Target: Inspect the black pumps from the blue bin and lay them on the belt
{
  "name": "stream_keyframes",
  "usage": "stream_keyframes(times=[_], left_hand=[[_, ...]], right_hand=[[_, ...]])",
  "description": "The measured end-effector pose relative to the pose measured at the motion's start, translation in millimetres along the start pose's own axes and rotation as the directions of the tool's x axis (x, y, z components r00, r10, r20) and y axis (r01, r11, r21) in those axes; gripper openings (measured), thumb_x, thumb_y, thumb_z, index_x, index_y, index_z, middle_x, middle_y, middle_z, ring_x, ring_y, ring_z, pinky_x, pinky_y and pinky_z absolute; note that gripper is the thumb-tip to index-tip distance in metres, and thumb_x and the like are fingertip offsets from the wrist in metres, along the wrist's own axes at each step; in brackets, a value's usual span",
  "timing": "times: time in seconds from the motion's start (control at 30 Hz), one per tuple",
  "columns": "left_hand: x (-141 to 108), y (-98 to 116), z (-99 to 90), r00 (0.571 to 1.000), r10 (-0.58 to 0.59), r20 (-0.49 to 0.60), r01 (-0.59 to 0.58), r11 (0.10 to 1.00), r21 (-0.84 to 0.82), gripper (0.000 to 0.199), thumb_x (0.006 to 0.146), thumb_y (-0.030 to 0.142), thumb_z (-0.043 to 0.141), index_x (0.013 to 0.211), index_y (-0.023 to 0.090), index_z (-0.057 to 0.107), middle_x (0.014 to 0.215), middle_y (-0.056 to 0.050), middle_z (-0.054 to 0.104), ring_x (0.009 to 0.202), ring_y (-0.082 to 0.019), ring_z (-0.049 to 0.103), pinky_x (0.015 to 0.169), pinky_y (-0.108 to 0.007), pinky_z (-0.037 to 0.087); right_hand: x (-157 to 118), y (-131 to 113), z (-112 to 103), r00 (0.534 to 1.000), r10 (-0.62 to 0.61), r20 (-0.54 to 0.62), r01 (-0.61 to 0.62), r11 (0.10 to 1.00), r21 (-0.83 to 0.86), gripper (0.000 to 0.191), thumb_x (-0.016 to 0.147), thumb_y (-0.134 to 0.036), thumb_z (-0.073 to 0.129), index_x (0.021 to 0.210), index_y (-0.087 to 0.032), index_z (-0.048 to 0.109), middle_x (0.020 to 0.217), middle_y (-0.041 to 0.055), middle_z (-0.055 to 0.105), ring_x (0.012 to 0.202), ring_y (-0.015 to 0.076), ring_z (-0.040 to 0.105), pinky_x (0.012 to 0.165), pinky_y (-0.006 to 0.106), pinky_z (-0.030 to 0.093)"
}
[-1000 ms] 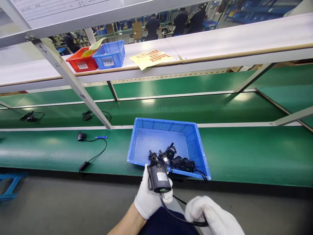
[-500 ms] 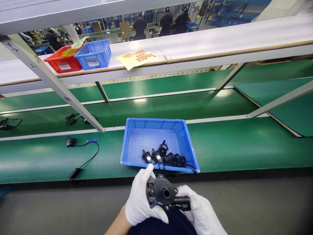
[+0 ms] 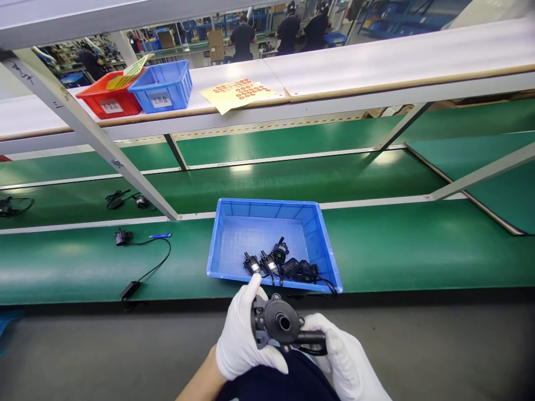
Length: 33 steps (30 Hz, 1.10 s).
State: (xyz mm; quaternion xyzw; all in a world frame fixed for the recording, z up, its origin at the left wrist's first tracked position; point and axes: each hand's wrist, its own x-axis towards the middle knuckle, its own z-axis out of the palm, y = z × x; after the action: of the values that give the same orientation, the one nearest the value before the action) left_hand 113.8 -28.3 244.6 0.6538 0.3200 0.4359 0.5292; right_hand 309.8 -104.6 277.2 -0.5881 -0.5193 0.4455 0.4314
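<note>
Close to my body, in front of the bench edge, I hold a black pump [image 3: 281, 322] with a round face, a central port and a side pipe. My left hand [image 3: 242, 334], in a white glove, is wrapped round the pump's left side, thumb on top. My right hand [image 3: 340, 353], also gloved, is closed on the side pipe and a black cable at the right; some of its fingers are hidden. Just beyond my hands stands a blue bin [image 3: 267, 209], with several smaller-looking black pumps [image 3: 270, 264] lying along its near side.
At the left, another pump [image 3: 122, 236] with a cabled black box [image 3: 130, 289] lies on the green surface [image 3: 409, 250] beside a blue cutter [image 3: 160, 235]. A red bin [image 3: 111, 103], a blue bin [image 3: 167, 86] and sticker sheets [image 3: 238, 93] occupy the shelf. Metal posts [image 3: 100, 139] rise nearby.
The view has shifted slightly. A round black part behind the left post shows more fully now. Both hands keep the same grip on the pump.
</note>
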Motion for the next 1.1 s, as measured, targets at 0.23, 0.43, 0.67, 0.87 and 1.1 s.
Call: stream_keyframes(times=[0.23,0.43,0.67,0.87,1.1], left_hand=[[-3,-21,3.2,0.988,0.152,0.008,-0.153,0.987,0.056,0.135,0.048,0.087,0.076,0.161,0.034,0.024,0.108,-0.005,0.057,0.086,-0.025,0.059,0.084,-0.042,0.046],[-4,-16,5.2,0.989,0.144,0.02,-0.145,0.984,0.102,0.125,0.056,0.095,0.06,0.16,0.036,0.022,0.109,-0.005,0.057,0.085,-0.024,0.06,0.081,-0.043,0.046],[-5,-11,6.8,0.989,0.144,0.019,-0.146,0.978,0.15,0.123,0.057,0.095,0.06,0.16,0.038,0.021,0.107,-0.004,0.057,0.084,-0.025,0.059,0.081,-0.045,0.047],[-6,-8,6.0,0.988,0.151,0.022,-0.153,0.975,0.164,0.123,0.059,0.095,0.058,0.16,0.034,0.022,0.106,-0.005,0.056,0.084,-0.024,0.059,0.08,-0.043,0.046],[-11,7,0.8,0.995,0.097,0.02,-0.099,0.988,0.12,0.132,0.053,0.094,0.065,0.16,0.027,0.026,0.111,-0.009,0.059,0.091,-0.028,0.06,0.088,-0.047,0.047]], right_hand=[[-7,13,-3,0.998,-0.018,0.054,0.018,1.0,0.001,0.065,0.104,-0.067,0.023,0.091,-0.024,0.07,0.071,0.0016,0.064,0.061,0.0177,0.055,0.061,0.027,0.046],[-9,9,-3,0.999,-0.037,0.032,0.038,0.999,-0.02,0.067,0.103,-0.069,0.023,0.089,-0.025,0.071,0.063,-0.0007,0.059,0.054,0.0157,0.05,0.055,0.026,0.043],[-11,5,-3,0.999,-0.024,0.038,0.025,1.0,-0.01,0.065,0.104,-0.065,0.023,0.094,-0.025,0.073,0.083,0.0035,0.073,0.07,0.0192,0.064,0.067,0.027,0.052],[-12,6,-1,1.0,-0.004,0.018,0.004,1.0,-0.011,0.068,0.102,-0.069,0.023,0.09,-0.025,0.073,0.074,0.0026,0.069,0.061,0.0174,0.057,0.062,0.027,0.051],[-3,-2,4,0.969,0.216,-0.116,-0.203,0.972,0.118,0.061,0.081,-0.083,0.057,0.065,-0.024,0.059,0.057,-0.0008,0.05,0.052,0.0145,0.041,0.048,0.028,0.039]])
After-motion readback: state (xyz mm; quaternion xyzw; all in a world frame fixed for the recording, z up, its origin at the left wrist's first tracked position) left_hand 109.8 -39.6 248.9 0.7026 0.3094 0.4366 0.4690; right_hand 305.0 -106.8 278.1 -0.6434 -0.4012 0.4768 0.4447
